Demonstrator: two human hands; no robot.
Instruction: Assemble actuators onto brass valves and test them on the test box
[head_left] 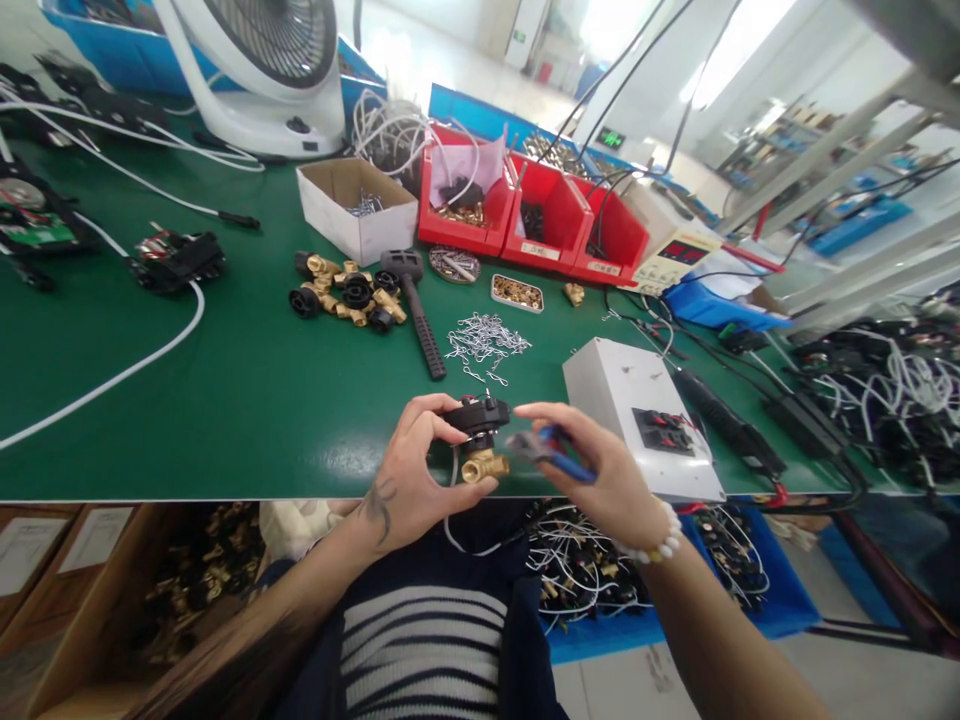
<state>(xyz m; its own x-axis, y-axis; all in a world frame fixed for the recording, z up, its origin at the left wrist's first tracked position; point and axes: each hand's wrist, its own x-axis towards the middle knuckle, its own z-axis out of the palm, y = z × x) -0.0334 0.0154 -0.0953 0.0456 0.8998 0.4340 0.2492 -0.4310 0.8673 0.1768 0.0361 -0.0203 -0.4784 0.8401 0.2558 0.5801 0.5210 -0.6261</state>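
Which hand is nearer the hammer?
Left. The left hand, holding a black-and-brass part, is just below the hammer handle's end in view; the right hand, with blue-handled pliers, is farther right.

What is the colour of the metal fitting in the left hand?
The metal fitting is brass-gold, best seen in the head view.

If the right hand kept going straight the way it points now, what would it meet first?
Probably the black-and-brass part in the left hand: the blurred pliers in the right hand point towards it, though depth is unclear.
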